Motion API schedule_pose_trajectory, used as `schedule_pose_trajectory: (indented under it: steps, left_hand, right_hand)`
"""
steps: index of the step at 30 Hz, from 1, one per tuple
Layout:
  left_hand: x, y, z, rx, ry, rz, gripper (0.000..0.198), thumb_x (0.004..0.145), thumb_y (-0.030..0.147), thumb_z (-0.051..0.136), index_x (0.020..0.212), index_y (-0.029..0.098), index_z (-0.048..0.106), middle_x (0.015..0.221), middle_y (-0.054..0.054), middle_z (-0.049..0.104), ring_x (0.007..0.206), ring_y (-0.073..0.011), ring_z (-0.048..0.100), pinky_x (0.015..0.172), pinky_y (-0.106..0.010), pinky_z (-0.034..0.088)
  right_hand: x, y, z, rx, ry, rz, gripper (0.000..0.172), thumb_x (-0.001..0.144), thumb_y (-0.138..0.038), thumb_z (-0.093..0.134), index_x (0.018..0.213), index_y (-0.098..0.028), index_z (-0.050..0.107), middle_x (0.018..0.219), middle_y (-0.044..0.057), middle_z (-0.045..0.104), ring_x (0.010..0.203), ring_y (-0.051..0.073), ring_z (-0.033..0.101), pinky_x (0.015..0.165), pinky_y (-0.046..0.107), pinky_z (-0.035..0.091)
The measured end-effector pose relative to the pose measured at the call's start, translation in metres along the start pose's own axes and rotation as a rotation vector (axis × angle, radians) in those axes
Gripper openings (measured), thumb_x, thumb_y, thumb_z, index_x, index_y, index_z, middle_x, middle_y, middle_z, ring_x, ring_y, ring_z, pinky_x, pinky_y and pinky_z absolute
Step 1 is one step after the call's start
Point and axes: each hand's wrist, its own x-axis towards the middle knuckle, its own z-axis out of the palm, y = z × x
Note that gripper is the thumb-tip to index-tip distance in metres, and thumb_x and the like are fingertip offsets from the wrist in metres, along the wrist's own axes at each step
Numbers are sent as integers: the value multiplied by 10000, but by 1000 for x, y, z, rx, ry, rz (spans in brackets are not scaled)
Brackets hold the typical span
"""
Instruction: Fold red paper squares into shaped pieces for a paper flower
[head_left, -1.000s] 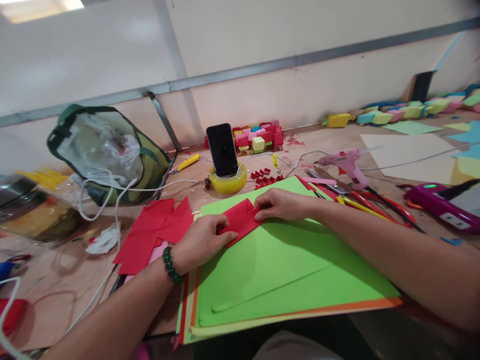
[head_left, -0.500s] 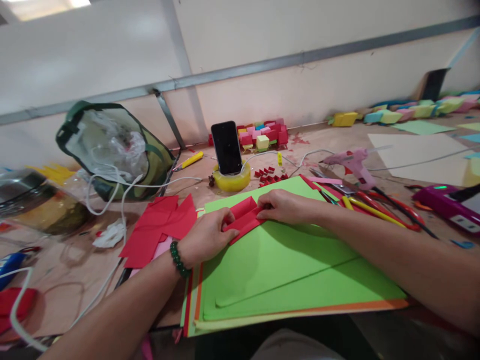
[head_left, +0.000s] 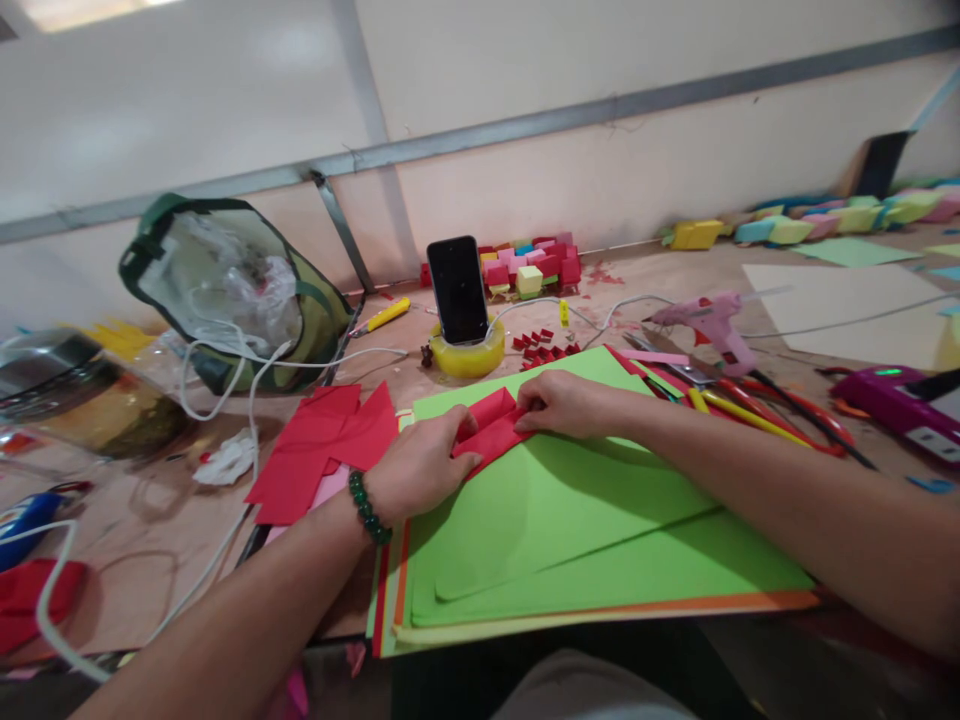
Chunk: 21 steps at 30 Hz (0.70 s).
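Note:
A partly folded piece of red paper [head_left: 491, 432] lies near the far left edge of a stack of green sheets [head_left: 585, 520]. My left hand [head_left: 429, 455], with a dark green bead bracelet at the wrist, grips its left end between thumb and fingers. At the right end my right hand [head_left: 551, 402] pinches the same paper, fingertips bent down. Long creases run along the piece, and its near flap is raised. Loose red paper pieces [head_left: 307, 455] lie to the left of the stack, partly over a pink one.
Behind the stack a phone [head_left: 457, 290] leans in a yellow tape roll [head_left: 469, 355]. To the right lie a pink glue gun [head_left: 709, 325], red-handled scissors [head_left: 795, 410] and a purple device [head_left: 892, 405]. A green bag [head_left: 225, 290] and a jar [head_left: 82, 390] stand left. Folded paper cubes [head_left: 532, 268] sit behind.
The near flap of the red paper is folded over further toward the middle. Both hands keep their grip at its ends. The whole view has shifted slightly.

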Motion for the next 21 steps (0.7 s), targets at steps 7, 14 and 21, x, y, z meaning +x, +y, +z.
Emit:
schedule_pose_trajectory:
  steps: [7,14,21]
  left_hand:
    - [-8,4,-2,329,98,205,397,927,320,481,1319,256,475,1021,-90,573,855,-224,550,717,-323,416]
    - [2,-9,4,307,-52,524,417,969,206,338,1324,268,548,1033,-107,584,923,-236,517,843,-385,392]
    - [0,-2,-2,171,-88,440,440,924,176,384,1281,335,586,1055,-72,582,944,-220,533,851,-388,359]
  right_hand:
    - [-2,0,6,27,98,28,272,745,-294,656,979,-180,576,794,29,646,672,164,563,555,245,373]
    - [-5,-2,6,23,146,53,416,711,-317,685,1055,-168,504,798,29,624,671,171,552,567,254,368]
    - [-5,7,3,31,140,21,424,713,-442,679,997,-179,508,737,9,595,642,165,529,536,250,342]
